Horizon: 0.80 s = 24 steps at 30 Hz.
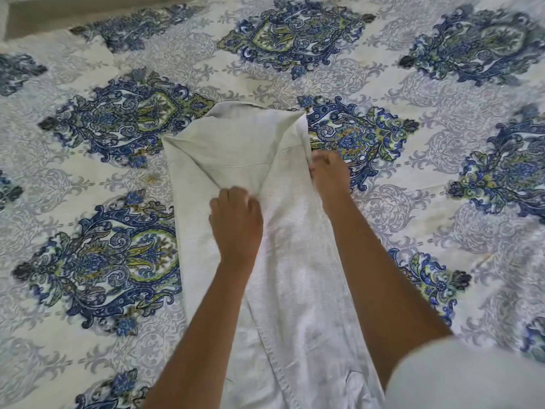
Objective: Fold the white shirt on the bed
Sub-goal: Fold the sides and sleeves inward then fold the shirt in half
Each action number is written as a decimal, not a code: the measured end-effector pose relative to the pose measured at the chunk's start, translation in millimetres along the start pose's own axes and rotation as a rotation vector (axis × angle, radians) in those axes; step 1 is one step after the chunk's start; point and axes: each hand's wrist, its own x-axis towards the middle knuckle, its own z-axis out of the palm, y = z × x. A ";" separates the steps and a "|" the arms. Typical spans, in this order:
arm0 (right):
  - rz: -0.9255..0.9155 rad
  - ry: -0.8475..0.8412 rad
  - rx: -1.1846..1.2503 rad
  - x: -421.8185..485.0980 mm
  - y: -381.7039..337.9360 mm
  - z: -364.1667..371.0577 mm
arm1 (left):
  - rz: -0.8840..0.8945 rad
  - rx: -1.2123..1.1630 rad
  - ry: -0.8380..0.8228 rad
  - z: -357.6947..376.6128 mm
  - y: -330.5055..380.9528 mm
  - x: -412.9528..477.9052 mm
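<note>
Down the middle of the bed (413, 84), on a cover (97, 255) printed with blue and green medallions, the white shirt (233, 149) lies lengthwise, running from the near edge of the view up to about the centre. Its far end is turned in from both sides, so the cloth narrows there and the creases run down to one spot in the middle.

At that spot sits the left grip (236, 222), knuckles up and fingers curled down into the cloth, bunching a small gather of shirt under them. Most of the folded far part lies beyond this grip, and the long plain part lies behind it, towards the person.

On the shirt's right edge, a little farther away, the right grip (328, 175) has its fingers curled round the turned-in side, pinching that edge just where it meets the cover. The two grips are near each other but apart, with a strip of shirt between them.

A stitched hem (280, 364) runs slantwise across the near cloth. A pale sleeve (472, 376) shows at the lower right.
</note>
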 end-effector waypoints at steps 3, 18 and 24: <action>0.037 -0.066 -0.117 -21.9 26.6 -20.1 | 0.097 -0.131 -0.131 13.0 29.8 49.3; 0.043 -0.200 -0.199 -11.5 55.0 -16.0 | -0.161 -0.379 -0.467 64.3 71.7 167.5; 0.034 -0.206 -0.209 -10.0 56.6 -16.9 | -0.005 -0.176 -0.276 76.2 73.5 174.0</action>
